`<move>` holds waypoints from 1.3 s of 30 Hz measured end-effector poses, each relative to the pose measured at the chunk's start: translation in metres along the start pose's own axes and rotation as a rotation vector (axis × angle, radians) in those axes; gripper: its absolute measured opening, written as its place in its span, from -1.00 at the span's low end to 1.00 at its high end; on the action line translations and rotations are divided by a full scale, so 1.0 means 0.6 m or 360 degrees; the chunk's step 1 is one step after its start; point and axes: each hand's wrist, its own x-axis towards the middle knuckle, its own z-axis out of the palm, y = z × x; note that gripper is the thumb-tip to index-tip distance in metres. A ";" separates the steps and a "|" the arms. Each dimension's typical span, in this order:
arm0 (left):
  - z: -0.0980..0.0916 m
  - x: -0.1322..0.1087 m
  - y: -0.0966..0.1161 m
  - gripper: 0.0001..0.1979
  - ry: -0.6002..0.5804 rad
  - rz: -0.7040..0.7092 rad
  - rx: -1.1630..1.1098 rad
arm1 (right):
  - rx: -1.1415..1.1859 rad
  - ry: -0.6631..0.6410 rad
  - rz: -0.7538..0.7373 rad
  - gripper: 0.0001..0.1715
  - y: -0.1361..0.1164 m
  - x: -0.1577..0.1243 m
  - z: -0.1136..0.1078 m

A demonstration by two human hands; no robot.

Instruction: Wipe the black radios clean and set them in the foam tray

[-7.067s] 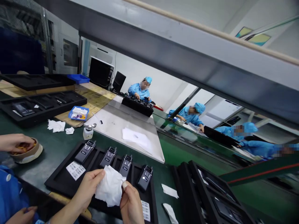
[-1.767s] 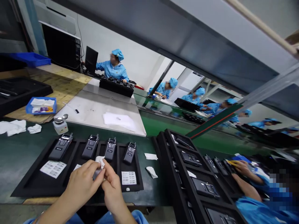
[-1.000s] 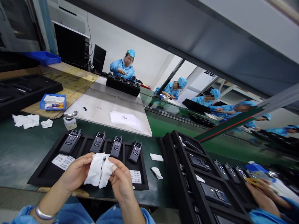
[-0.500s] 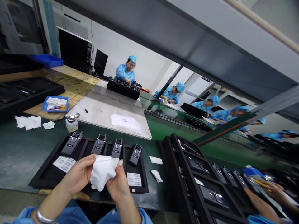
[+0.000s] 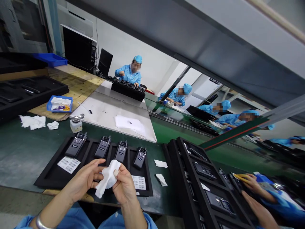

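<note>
We pinch a crumpled white cloth [image 5: 108,178] in our right hand [image 5: 125,187] above a matte black tray [image 5: 51,173], our left hand [image 5: 82,178] loosely spread beside the folds. Four boxy, dark handsets [image 5: 121,152] lie in the tray's recesses; beyond are a squat, metal-topped bottle [image 5: 76,126] and smooth white sheets [image 5: 130,125] on a pale board [image 5: 102,106].

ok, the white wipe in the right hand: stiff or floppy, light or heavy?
The white wipe is probably floppy: it bunches into soft folds and its lower end hangs down. Likely light, given how thin it looks and that the right hand pinches it. May crumple rather than slide if pushed.
</note>
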 end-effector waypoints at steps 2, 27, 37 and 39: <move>0.002 -0.003 -0.004 -0.48 -0.0028 0.0018 0.0034 | -0.0014 0.0010 -0.0003 -0.60 0.000 0.000 -0.001; -0.033 -0.001 -0.007 -0.75 0.0393 0.0726 0.0790 | -0.1607 -0.0096 -0.0608 -0.93 -0.008 -0.027 -0.021; -0.005 -0.001 -0.034 -0.66 0.0093 0.0466 0.0718 | -0.1289 -0.0120 -0.0617 -0.86 0.007 -0.011 -0.021; 0.001 0.004 -0.042 -0.62 0.0029 0.0400 0.0625 | -0.1452 -0.0079 -0.0737 -0.86 0.013 -0.009 -0.024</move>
